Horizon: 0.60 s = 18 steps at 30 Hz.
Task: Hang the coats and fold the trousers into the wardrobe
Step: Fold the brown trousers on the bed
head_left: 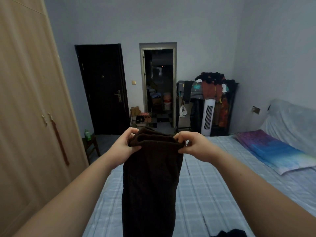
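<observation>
Dark brown trousers [150, 182] hang lengthwise in front of me over the bed [213, 185]. My left hand [124, 144] pinches the left end of the waistband. At the right end of the waistband my right hand [193, 145] pinches it too, and the band is stretched between them at chest height. The legs drop straight down out of the bottom of the view. The light wooden wardrobe [25, 108] stands on my left with its doors closed. A dark garment [229, 233] lies on the bed at the bottom edge.
A pillow [277, 151] lies on the bed's right side. A clothes rack piled with garments [210, 93] and a white tower fan [207, 117] stand by the far wall. A dark door [102, 88], an open doorway [159, 86], a shoe rack [140, 118] and a small stool [90, 144] are ahead.
</observation>
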Motion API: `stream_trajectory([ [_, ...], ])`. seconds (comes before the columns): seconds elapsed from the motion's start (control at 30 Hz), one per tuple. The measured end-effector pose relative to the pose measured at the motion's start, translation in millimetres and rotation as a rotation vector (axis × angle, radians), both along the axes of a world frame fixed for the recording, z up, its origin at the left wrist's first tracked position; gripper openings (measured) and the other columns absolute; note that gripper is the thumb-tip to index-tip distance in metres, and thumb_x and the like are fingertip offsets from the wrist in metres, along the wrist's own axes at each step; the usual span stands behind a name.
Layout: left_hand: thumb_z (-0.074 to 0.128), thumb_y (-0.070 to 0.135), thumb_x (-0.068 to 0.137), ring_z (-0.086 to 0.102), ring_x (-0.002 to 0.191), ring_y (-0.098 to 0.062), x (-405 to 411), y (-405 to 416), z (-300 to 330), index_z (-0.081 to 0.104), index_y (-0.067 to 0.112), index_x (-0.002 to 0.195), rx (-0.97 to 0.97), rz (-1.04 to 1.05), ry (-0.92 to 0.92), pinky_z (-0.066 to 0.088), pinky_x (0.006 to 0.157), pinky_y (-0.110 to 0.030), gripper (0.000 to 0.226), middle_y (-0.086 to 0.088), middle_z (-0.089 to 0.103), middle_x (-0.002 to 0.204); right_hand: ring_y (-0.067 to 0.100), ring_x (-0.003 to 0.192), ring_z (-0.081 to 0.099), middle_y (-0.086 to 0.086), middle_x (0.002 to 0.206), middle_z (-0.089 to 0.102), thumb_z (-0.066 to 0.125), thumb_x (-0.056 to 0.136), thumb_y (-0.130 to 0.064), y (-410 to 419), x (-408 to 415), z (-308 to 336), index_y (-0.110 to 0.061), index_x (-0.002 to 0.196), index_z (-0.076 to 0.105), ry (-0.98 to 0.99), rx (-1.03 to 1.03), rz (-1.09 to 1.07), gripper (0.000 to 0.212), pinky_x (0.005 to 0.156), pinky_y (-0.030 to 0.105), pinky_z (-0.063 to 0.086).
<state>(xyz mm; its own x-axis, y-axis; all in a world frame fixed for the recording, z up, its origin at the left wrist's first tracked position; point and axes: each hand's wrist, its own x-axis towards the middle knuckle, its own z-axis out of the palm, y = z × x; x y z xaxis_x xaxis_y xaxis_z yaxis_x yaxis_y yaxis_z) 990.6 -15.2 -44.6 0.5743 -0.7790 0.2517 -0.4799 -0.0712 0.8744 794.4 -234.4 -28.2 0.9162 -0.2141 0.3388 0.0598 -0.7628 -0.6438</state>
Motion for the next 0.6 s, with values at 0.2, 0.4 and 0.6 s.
stream_trajectory([
  [0.2, 0.065, 0.012, 0.093, 0.068, 0.102, -0.016, -13, -4, 9, 0.051, 0.041, 0.119, 0.110, -0.047, -0.035, 0.053, 0.098, -0.044, 0.042, -0.004, 0.066, 0.109, 0.006, 0.078, 0.056, -0.001, 0.090, 0.059, 0.070, 0.080, 0.001, 10, -6, 0, -0.022, 0.090, 0.050, 0.064, -0.002, -0.040, 0.032, 0.075, 0.039, 0.056],
  [0.4, 0.073, 0.016, 0.088, 0.051, 0.123, 0.002, -23, 6, 26, 0.021, 0.070, 0.140, 0.313, -0.214, -0.175, 0.045, 0.103, -0.027, 0.090, 0.020, 0.045, 0.143, 0.000, 0.108, 0.055, -0.018, 0.112, 0.060, 0.060, 0.089, 0.000, 21, -14, 7, -0.049, 0.127, 0.054, 0.225, -0.052, 0.031, 0.062, 0.089, 0.023, 0.047],
  [0.6, 0.077, 0.017, 0.082, 0.058, 0.117, -0.004, -37, 13, 58, 0.033, 0.063, 0.137, 0.303, -0.235, -0.379, 0.053, 0.098, -0.034, 0.084, 0.017, 0.054, 0.131, 0.001, 0.108, 0.050, -0.017, 0.108, 0.060, 0.060, 0.087, 0.005, 22, -10, 12, -0.037, 0.114, 0.068, -0.071, -0.099, 0.014, 0.051, 0.092, 0.024, 0.044],
])
